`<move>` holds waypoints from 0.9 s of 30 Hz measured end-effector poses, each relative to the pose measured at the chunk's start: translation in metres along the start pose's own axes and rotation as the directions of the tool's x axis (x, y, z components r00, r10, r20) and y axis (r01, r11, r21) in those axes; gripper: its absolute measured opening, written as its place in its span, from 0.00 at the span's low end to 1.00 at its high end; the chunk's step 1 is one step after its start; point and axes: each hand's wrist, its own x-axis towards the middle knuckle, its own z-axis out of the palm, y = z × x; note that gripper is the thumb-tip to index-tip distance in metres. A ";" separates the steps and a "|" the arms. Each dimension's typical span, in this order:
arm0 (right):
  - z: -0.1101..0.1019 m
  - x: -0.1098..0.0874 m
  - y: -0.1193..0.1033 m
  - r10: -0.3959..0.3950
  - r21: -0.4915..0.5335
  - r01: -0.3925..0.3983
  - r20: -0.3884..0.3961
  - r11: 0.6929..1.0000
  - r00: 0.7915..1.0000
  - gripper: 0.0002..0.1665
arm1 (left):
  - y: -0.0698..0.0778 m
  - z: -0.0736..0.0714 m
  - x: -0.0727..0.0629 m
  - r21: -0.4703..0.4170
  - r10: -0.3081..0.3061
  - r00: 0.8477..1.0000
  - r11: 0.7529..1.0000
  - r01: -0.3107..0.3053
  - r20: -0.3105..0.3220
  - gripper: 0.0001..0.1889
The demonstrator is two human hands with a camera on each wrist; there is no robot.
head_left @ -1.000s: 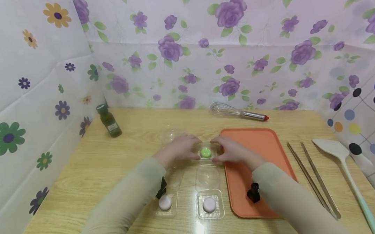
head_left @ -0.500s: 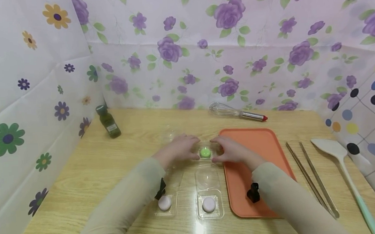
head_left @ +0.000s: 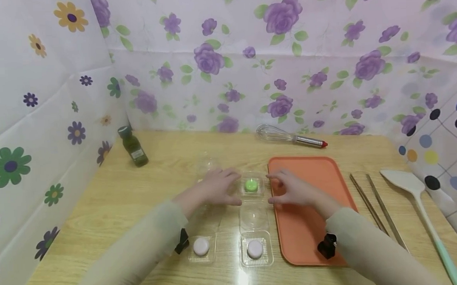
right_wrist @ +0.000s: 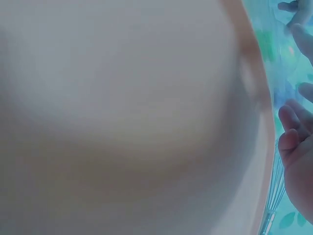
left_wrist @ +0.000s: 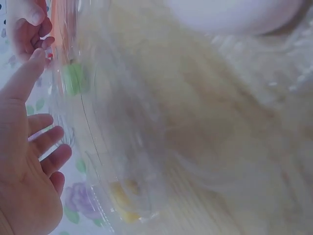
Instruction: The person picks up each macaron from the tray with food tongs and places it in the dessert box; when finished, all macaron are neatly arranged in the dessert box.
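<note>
A small clear plastic box [head_left: 242,194] holds a round green macaron-like piece [head_left: 251,185], and its clear lid [head_left: 254,215] lies folded back toward me. My left hand [head_left: 220,187] hovers at the box's left side, fingers spread and relaxed, holding nothing. On the other side my right hand [head_left: 292,188] is over the orange tray's left edge, its fingers loosely bent with nothing in them. Two more clear boxes stand nearer me, each with a pale lilac round piece [head_left: 201,246], the right one being this lilac piece [head_left: 255,249]. In the left wrist view a yellow piece [left_wrist: 126,200] shows through clear plastic.
An orange tray [head_left: 313,241] lies on the right of the wooden table [head_left: 157,179]. Beyond it are metal tongs [head_left: 384,212] and a white spatula [head_left: 406,181] with a mint handle. A whisk [head_left: 289,136] lies at the back, and a dark green bottle [head_left: 134,148] at back left.
Both hands have drawn apart from the box with the green piece, the left hand to the left and the right hand to the right. The boxes stay in place.
</note>
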 end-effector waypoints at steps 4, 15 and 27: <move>0.005 -0.011 0.000 -0.036 0.009 0.036 0.002 0.999 0.999 0.45 | 0.004 0.002 -0.010 0.005 0.014 1.000 1.000 -0.014 -0.018 0.47; 0.024 -0.026 -0.009 -0.086 0.007 0.085 0.072 0.996 0.994 0.44 | 0.021 0.012 -0.025 0.033 0.072 0.997 0.997 -0.072 0.029 0.45; 0.034 -0.027 -0.009 -0.079 -0.010 0.080 0.081 0.997 0.994 0.46 | 0.025 0.020 -0.026 0.059 0.065 0.995 0.996 -0.069 0.070 0.44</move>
